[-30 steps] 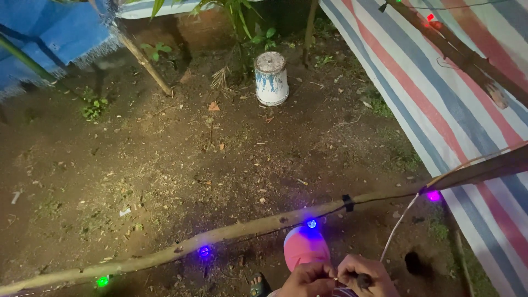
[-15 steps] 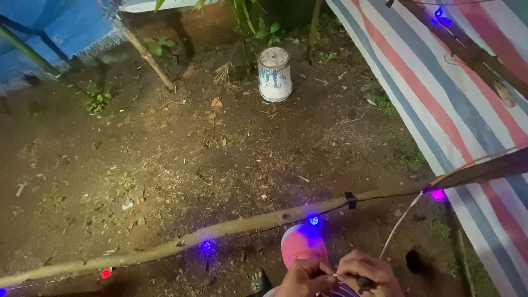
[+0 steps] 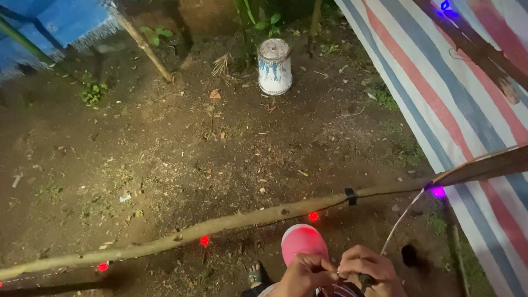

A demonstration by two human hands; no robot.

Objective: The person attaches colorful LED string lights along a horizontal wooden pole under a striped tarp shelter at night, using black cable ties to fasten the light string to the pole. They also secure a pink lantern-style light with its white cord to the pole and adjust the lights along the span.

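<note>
Spreading across most of the frame is the bare dirt ground point(image 3: 165, 165), scattered with dry leaves and small weeds. Running down the right side is a striped tarp point(image 3: 440, 93) in blue, red and pale bands, with a dark wooden beam point(image 3: 478, 49) crossing its upper right corner and another plank point(image 3: 484, 165) jutting in from the right edge. A blue tarp point(image 3: 60, 22) is showing in the upper left corner, and a thin pole point(image 3: 146, 49) is leaning beside it. Stretching from the lower left toward the right of centre is a long rough branch point(image 3: 220, 225), which is carrying a string of small lights: red lights point(image 3: 204, 240) are glowing along its underside, and a purple light point(image 3: 438, 192) is glowing near its right end (a strip of black tape is wrapping the branch just left of that). An upturned white and blue tin point(image 3: 274, 66) is standing at the upper centre, near some green plants. A pink shoe point(image 3: 303, 245) is sitting at the bottom centre, just below the branch.

At the bottom edge, the left hand point(image 3: 301, 275) and the right hand point(image 3: 369, 270) are meeting, fingertips pinched together on a thin pale wire point(image 3: 399, 223), which is rising from the hands up to the purple light. The right hand is also curling around something dark and small; what it is cannot be told.
</note>
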